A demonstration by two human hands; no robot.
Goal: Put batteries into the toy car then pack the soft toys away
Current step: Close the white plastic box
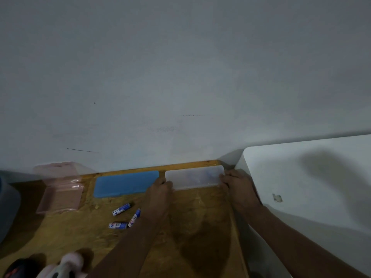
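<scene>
A translucent white box [193, 177] stands at the back of the wooden table [190, 227], against the wall. My left hand [158, 194] grips its left end and my right hand [237, 187] grips its right end. Three blue and white batteries [122, 209] lie loose on the wood left of my left forearm. At the bottom left edge a pink and white soft toy [66, 266] pokes into view, and beside it sits a dark object with red marks [17, 268], possibly the toy car; most of both is cut off.
A blue lid [125, 184] lies flat left of the white box. A clear pinkish box [60, 189] stands further left. A grey container [8, 209] fills the left edge. A white cabinet [311, 187] adjoins the table's right side. A plain wall rises behind.
</scene>
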